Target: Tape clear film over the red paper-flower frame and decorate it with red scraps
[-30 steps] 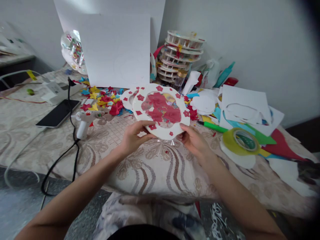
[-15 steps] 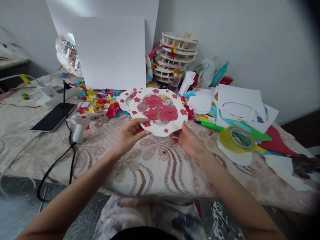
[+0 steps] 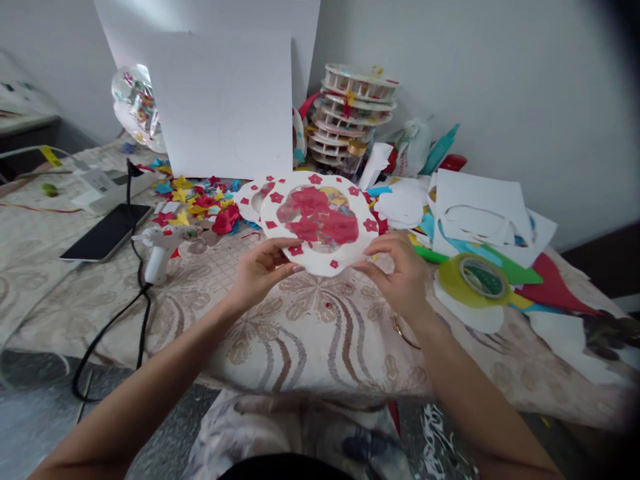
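Observation:
Both my hands hold a round white paper disc with small red flowers on its rim and a clear window full of red paper blossoms. My left hand pinches its lower left edge, thumb on top. Over at the lower right edge, my right hand has its fingers curled over the rim. The disc hangs tilted above the patterned tablecloth. A second similar disc lies flat just behind it.
A white glue gun with a black cord lies left, beside a dark phone. Coloured paper scraps, a stack of white rings, a white board, a yellow tape roll, a green marker and cut white sheets crowd the back and right.
My right hand has shifted from under the disc's lower edge up onto its right rim, fingers now curled over it. The disc and my left hand have stayed nearly in place.

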`<state>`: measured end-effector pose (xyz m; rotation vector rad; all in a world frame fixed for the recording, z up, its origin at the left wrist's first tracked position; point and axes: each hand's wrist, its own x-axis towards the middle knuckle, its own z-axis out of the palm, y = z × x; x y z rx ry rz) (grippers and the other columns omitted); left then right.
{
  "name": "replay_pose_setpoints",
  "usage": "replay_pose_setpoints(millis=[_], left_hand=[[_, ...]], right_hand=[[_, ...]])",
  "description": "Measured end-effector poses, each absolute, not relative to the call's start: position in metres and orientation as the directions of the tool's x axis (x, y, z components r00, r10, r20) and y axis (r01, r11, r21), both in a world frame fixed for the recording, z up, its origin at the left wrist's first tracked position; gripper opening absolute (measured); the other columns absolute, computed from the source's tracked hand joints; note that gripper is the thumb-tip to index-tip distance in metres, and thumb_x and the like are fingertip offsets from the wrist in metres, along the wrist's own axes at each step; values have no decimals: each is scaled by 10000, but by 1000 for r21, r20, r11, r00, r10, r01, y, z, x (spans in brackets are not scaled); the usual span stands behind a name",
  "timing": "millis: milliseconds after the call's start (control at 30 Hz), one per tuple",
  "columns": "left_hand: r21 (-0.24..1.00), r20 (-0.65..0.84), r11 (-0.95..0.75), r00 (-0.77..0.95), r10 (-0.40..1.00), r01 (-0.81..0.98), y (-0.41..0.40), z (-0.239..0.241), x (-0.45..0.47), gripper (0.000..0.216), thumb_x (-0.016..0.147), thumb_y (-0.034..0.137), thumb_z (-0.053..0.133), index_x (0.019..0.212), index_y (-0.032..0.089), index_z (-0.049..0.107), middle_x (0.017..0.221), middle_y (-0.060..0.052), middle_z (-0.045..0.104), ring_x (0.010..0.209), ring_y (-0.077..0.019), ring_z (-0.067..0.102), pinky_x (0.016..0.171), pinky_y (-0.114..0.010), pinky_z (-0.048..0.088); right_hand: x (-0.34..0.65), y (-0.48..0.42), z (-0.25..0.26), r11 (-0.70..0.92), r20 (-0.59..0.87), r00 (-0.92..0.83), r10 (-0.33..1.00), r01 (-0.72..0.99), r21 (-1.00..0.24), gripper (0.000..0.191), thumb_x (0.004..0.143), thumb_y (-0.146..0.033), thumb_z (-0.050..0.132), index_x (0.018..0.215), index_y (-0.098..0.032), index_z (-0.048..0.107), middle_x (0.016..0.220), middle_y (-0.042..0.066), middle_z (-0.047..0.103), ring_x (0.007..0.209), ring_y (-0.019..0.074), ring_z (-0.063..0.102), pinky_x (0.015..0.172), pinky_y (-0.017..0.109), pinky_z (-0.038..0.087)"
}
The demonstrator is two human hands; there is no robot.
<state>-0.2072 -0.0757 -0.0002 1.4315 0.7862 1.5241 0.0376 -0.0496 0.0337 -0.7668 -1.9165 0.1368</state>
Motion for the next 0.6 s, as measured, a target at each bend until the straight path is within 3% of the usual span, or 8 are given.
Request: replay_pose_setpoints(millis=[67,233,433,600], left_hand=[[896,426,-410,68,902,-170,-76,-1,-206,345,685,162,780,1017,177,689,874,-47,669,750,-113,615,680,-213,534],[911,386,-358,115,915,-206,-76,-3,-207,373,669,135,786,1029,163,690,867,-49,667,687,-90,589,604,-181,507],[923,348,-320,106,931,-214,-75,-6,-209,388,655,148,797,1027,148,684,880,-57,675,699,-97,602,598,-183,512],[927,340,-307,133,931,-216,-74,-5,-207,375,673,158,788,1031,154,677,864,-42,672,675,-74,595,591,-161,507]], right_hand=[[37,-46,34,869,768,-437,468,386,-310,261,772,-450,691,836,-228,570,823,31,614,825,204,560,780,375,431],[36,-39,29,928,678,-638,364,311,-206,269,808,-458,632,848,-210,537,825,35,589,820,187,535,784,364,430],[35,-38,23,941,667,-685,292,333,-70,161,886,-372,563,861,-214,546,859,45,590,852,186,521,787,355,439],[35,-39,21,945,677,-677,289,316,-88,238,851,-435,593,890,-202,567,860,56,594,855,199,537,796,374,448]])
